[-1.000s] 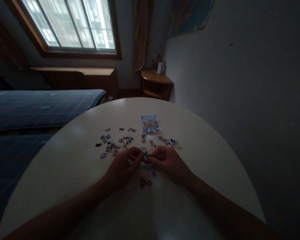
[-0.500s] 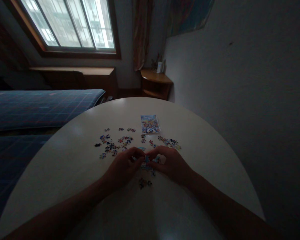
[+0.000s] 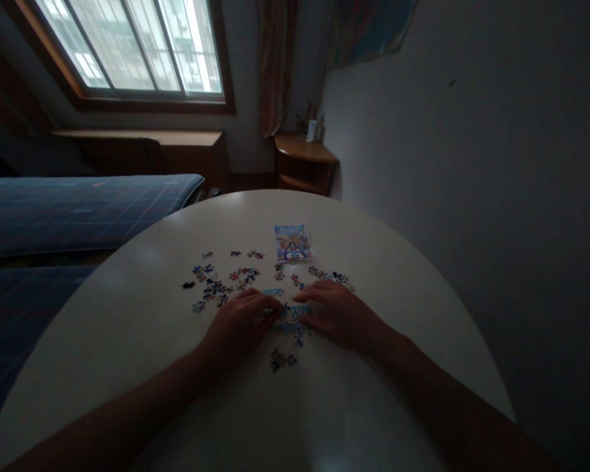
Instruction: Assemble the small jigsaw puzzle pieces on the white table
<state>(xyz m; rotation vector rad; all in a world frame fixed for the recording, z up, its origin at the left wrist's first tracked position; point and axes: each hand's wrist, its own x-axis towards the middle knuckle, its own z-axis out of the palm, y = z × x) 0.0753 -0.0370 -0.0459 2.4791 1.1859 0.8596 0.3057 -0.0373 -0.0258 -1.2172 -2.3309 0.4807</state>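
My left hand (image 3: pixel 243 321) is closed in a pinch, with a small dark jigsaw puzzle piece (image 3: pixel 286 307) at its fingertips. Just right of it, my right hand (image 3: pixel 332 313) has thumb and fingers apart, its thumb beside a joined blue patch of puzzle (image 3: pixel 291 319) lying between the hands. Another light-blue strip of pieces (image 3: pixel 274 292) lies just beyond my left fingers. Blue pieces (image 3: pixel 299 337) sit below the patch, and a small dark group of pieces (image 3: pixel 281 360) lies nearer to me. My left fingers partly hide the patch's left side.
Loose puzzle pieces (image 3: pixel 216 287) are scattered to the left, and another cluster (image 3: pixel 332 275) lies beyond my right hand. A colourful picture sheet (image 3: pixel 294 243) lies farther back on the round white table (image 3: pixel 398 275). A blue plaid mattress (image 3: pixel 78 213) stands to the left, a wall to the right.
My hands were together over the patch, fingertips meeting at a piece. Now my right fingers have parted and drawn back to the right, uncovering more of the blue patch.
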